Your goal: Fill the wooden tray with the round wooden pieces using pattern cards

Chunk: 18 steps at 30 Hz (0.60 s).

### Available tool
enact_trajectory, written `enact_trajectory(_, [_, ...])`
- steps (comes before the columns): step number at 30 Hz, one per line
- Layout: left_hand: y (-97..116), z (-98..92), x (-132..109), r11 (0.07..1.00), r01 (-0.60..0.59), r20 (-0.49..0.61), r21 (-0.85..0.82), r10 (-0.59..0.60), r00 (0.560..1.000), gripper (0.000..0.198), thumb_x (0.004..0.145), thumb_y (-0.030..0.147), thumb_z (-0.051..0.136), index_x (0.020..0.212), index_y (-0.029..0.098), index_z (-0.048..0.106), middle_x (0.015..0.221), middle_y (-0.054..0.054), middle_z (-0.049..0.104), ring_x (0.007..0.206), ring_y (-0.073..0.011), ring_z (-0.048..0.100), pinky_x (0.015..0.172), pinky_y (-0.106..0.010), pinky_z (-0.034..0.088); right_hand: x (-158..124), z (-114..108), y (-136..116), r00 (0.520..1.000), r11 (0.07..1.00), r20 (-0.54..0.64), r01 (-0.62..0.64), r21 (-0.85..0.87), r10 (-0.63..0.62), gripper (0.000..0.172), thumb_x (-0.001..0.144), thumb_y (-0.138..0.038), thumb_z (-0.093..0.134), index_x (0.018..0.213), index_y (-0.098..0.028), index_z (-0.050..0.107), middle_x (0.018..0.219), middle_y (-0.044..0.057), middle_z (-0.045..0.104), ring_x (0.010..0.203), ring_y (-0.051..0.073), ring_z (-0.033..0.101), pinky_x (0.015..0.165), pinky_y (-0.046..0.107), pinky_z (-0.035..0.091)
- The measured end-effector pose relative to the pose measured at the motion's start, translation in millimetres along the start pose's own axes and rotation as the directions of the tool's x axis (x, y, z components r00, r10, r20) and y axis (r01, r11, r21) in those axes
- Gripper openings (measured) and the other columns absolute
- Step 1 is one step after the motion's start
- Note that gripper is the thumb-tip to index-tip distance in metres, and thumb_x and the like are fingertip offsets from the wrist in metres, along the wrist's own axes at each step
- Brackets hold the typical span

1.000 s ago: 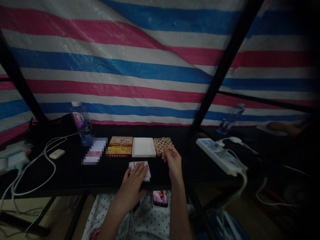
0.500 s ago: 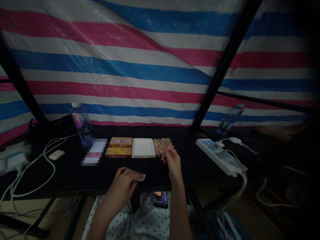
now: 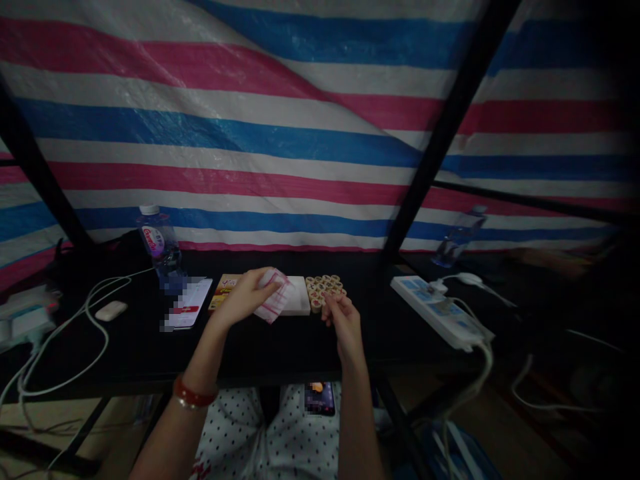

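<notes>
My left hand [image 3: 249, 293] is closed on a folded chessboard sheet [image 3: 273, 305], white with red lines, raised over the box parts. Beneath it lie the yellow and red printed Chinese chess box lid [image 3: 221, 293], partly covered by the hand, and the white box tray [image 3: 299, 297], half hidden by the sheet. Round wooden Chinese chess pieces [image 3: 323, 283] stand in packed rows right of the tray. At their near right corner is my right hand [image 3: 344, 321], fingers curled together; whether a piece is between the fingertips is hidden.
On the black table [image 3: 280, 347], a phone [image 3: 198, 303], a water bottle [image 3: 161, 250] and a white earbud case [image 3: 111, 311] are at left, with loose white cables. A power strip [image 3: 433, 313] lies right, another bottle [image 3: 459, 237] behind it. A second phone [image 3: 324, 399] rests on my lap.
My left hand has moved forward and up from the table's near edge, carrying the folded sheet over the box lid and tray. The right hand stays at the chess pieces.
</notes>
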<state>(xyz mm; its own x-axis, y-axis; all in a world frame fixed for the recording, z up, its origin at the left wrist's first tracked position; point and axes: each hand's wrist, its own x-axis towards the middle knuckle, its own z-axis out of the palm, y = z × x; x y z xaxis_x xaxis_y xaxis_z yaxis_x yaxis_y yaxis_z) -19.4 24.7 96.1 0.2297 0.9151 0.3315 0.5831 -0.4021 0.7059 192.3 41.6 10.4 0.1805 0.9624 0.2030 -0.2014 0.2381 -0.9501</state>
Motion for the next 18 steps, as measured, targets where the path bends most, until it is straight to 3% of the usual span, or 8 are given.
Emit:
enact_trajectory(2, [-8.0, 1.9, 24.6, 0.999, -0.022, 0.116, 0.027, 0.019, 0.993, 0.030, 0.083, 0.037, 0.049, 0.095, 0.013, 0.063, 0.079, -0.001, 0.065, 0.072, -0.0153, 0.058, 0.063, -0.024, 0.043, 0.3, -0.3, 0.8, 1.000, 1.000, 0.001, 0.001, -0.007, -0.001, 0.037, 0.068, -0.048, 0.070, 0.062, -0.019, 0.048, 0.050, -0.005, 0.047, 0.047, 0.009, 0.043, 0.042, 0.020, 0.029])
enact_trajectory(4, [-14.4, 6.2, 47.0, 0.978, -0.061, 0.247, 0.200, 0.010, 0.969, 0.028, 0.083, 0.034, 0.047, 0.089, 0.012, 0.062, 0.079, -0.001, 0.063, 0.070, -0.0136, 0.055, 0.060, -0.022, 0.040, 0.2, -0.6, 1.4, 1.000, 1.000, 0.006, 0.008, -0.017, -0.008, 0.037, 0.070, -0.048, 0.069, 0.061, -0.019, 0.048, 0.050, -0.005, 0.047, 0.047, 0.009, 0.042, 0.043, 0.020, 0.030])
enact_trajectory(10, [-27.5, 26.2, 89.6, 0.942, -0.112, 0.456, 0.316, -0.047, 0.889, 0.013, 0.074, 0.022, 0.058, 0.078, 0.012, 0.065, 0.069, 0.001, 0.062, 0.062, -0.0120, 0.053, 0.057, -0.022, 0.037, -0.4, -1.5, 1.5, 1.000, 1.000, 0.017, 0.022, -0.020, -0.022, 0.039, 0.070, -0.049, 0.069, 0.059, -0.019, 0.047, 0.050, -0.004, 0.047, 0.047, 0.009, 0.043, 0.043, 0.021, 0.030])
enact_trajectory(14, [-35.8, 37.0, 94.7, 0.907, -0.126, 0.446, 0.401, -0.073, 0.892, 0.028, 0.072, 0.019, 0.061, 0.099, 0.013, 0.064, 0.097, -0.007, 0.068, 0.084, -0.0190, 0.060, 0.072, -0.026, 0.043, -0.1, -1.4, 1.3, 1.000, 1.000, 0.003, 0.021, -0.020, -0.021, 0.040, 0.068, -0.051, 0.070, 0.060, -0.019, 0.048, 0.050, -0.004, 0.048, 0.046, 0.009, 0.043, 0.042, 0.021, 0.030])
enact_trajectory(18, [-37.3, 41.8, 80.1, 0.871, -0.129, 0.365, 0.473, -0.060, 0.929, 0.043, 0.082, 0.029, 0.053, 0.123, 0.014, 0.052, 0.130, -0.014, 0.054, 0.116, -0.0282, 0.050, 0.094, -0.039, 0.037, -0.2, -1.3, 1.3, 1.000, 1.000, -0.003, 0.006, -0.005, -0.006, 0.039, 0.067, -0.050, 0.071, 0.061, -0.019, 0.048, 0.050, -0.005, 0.048, 0.046, 0.009, 0.043, 0.042, 0.020, 0.029])
